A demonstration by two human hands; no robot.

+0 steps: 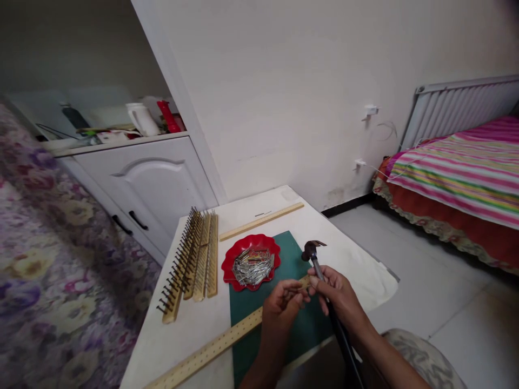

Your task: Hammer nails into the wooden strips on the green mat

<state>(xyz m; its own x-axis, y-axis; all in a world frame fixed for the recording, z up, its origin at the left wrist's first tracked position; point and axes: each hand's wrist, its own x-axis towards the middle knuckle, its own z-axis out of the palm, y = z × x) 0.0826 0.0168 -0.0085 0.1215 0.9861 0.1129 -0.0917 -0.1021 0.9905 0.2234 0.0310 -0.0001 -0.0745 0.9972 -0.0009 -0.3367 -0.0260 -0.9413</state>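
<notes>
Presently, our left hand (284,305) gripped the strip (214,346) over the mat (287,246), while our right hand (338,292) grasped the hammer (311,251), fingertips at the strip's end; the bowl (229,256) of nails (253,267) sat at ten o'clock from both.

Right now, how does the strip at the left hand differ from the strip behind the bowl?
The near strip shows rows of small holes; the back strip shows none. The near strip runs onto the green mat; the back strip lies wholly on white cloth. Both are long and pale.
</notes>
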